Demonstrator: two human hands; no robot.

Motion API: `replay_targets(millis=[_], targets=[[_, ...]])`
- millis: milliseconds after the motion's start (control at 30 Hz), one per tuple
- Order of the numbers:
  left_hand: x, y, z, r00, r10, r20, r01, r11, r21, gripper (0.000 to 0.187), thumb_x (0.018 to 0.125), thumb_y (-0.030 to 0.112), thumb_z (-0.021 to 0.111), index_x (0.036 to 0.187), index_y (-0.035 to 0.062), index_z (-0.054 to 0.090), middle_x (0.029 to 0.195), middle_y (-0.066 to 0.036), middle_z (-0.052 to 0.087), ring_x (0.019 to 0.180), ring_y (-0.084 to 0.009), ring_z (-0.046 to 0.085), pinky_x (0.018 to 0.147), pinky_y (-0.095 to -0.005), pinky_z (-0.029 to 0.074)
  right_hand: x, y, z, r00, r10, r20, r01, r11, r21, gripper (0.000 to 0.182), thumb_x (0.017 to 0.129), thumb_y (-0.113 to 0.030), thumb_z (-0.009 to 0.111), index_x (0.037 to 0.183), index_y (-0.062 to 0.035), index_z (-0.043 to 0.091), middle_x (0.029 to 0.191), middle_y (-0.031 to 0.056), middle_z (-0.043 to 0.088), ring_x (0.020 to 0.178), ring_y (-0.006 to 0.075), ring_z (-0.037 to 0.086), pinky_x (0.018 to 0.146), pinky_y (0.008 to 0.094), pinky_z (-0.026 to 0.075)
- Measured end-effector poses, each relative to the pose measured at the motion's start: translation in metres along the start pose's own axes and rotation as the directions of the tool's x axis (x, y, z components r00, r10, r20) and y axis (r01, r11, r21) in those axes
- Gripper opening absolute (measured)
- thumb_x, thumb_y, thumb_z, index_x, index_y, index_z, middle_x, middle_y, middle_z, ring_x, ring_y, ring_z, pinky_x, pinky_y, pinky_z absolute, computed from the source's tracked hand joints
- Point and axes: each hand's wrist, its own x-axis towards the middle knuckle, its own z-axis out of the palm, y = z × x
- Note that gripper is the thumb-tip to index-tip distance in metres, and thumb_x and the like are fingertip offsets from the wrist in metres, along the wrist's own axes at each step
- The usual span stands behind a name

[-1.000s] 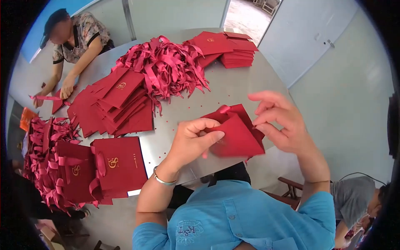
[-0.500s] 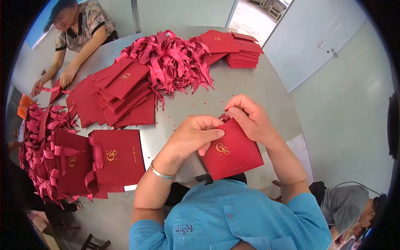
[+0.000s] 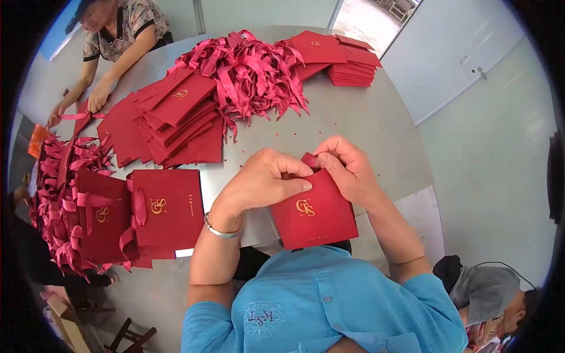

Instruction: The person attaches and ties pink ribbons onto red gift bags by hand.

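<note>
A red paper gift bag with a gold emblem is held upright in front of my chest, over the table's near edge. My left hand pinches its top left edge between thumb and fingers. At the top right edge, my right hand has thumb and forefinger pressed together around a ribbon, a short piece of which shows between my hands. The ribbon's far end is hidden by my fingers and the bag.
On the grey table lie a heap of pink-red ribbons, a pile of flat red bags and another stack. Ribboned bags stand at left. A co-worker handles ribbon across the table; another person sits at lower right.
The bag has shifted slightly left and sits straighter. More ribbon shows above its top edge. Both hands keep their pinch, and the whole view has tilted slightly.
</note>
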Motion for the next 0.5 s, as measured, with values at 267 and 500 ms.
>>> replay_targets(millis=[267,500], targets=[[0.010,-0.005,0.010,0.983,0.168,0.078,-0.145,0.960,-0.241,0.009,0.081,-0.001,0.067,0.090,-0.0013,0.067,0.085,-0.001,0.066,0.076,-0.0070,0.059,0.070,-0.0215,0.047,-0.008,0.002,0.003,0.997,-0.008,-0.083,0.018,0.993,0.120,0.007,0.097,-0.007,0.050,0.099,-0.0020,0.055,0.085,0.0021,0.059,0.080,0.0072,0.055,0.074,0.0224,0.046],[0.014,-0.013,0.023,0.955,-0.026,0.297,0.206,0.778,-0.594,0.013,0.085,0.005,0.062,0.096,-0.0031,0.065,0.088,-0.002,0.066,0.079,-0.0072,0.059,0.072,-0.0217,0.047,-0.022,0.007,0.000,0.989,0.096,-0.108,-0.075,0.981,0.182,0.007,0.096,-0.006,0.050,0.098,-0.0015,0.055,0.085,0.0022,0.060,0.079,0.0073,0.055,0.072,0.0227,0.046]])
